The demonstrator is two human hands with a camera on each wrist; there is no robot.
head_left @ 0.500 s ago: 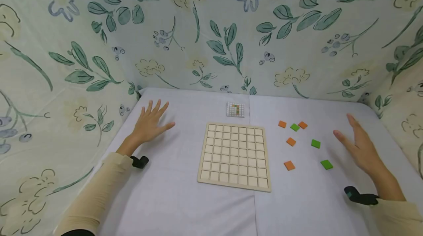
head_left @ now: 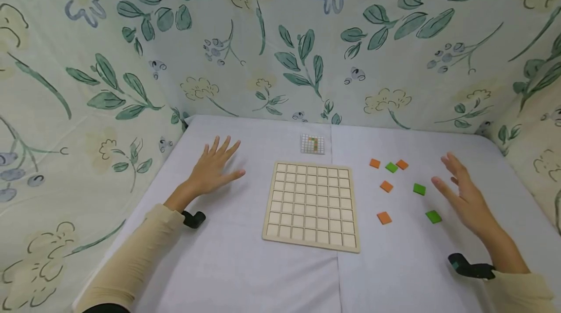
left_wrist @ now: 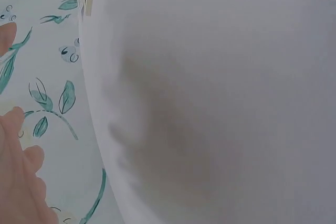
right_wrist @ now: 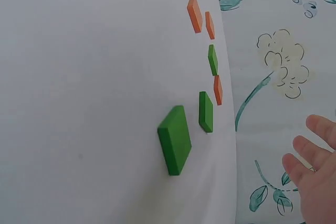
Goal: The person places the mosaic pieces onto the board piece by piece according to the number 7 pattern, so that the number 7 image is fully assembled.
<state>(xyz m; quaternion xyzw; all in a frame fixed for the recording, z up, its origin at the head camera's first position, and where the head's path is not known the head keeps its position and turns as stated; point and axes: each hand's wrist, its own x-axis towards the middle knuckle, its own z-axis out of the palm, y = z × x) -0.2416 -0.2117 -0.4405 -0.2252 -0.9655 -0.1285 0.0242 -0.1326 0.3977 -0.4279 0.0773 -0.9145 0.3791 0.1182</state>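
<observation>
My left hand (head_left: 211, 172) hovers over the white table left of the wooden grid board (head_left: 311, 206), fingers spread and holding nothing. Over on the right, my right hand (head_left: 466, 198) is raised with relaxed fingers and grips nothing. It is nearest to two green tiles, one (head_left: 419, 189) beside the fingertips and another (head_left: 434, 216) closer to the wrist. Orange tiles (head_left: 386, 186) and a third green tile (head_left: 391, 167) lie scattered between the board and this hand. In the right wrist view, a green tile (right_wrist: 176, 140) lies flat on the cloth, apart from the fingers (right_wrist: 315, 153).
Behind the board lies a small card (head_left: 312, 144) printed with a grid and a few orange and green squares. Floral cloth (head_left: 263, 60) rises at the table's back and sides. A crease (head_left: 338, 279) runs down the white tablecloth (head_left: 228, 264).
Both hands have moved inward, the left to the right and the right to the left, nearer the green tiles. The board, card and tiles stay in place.
</observation>
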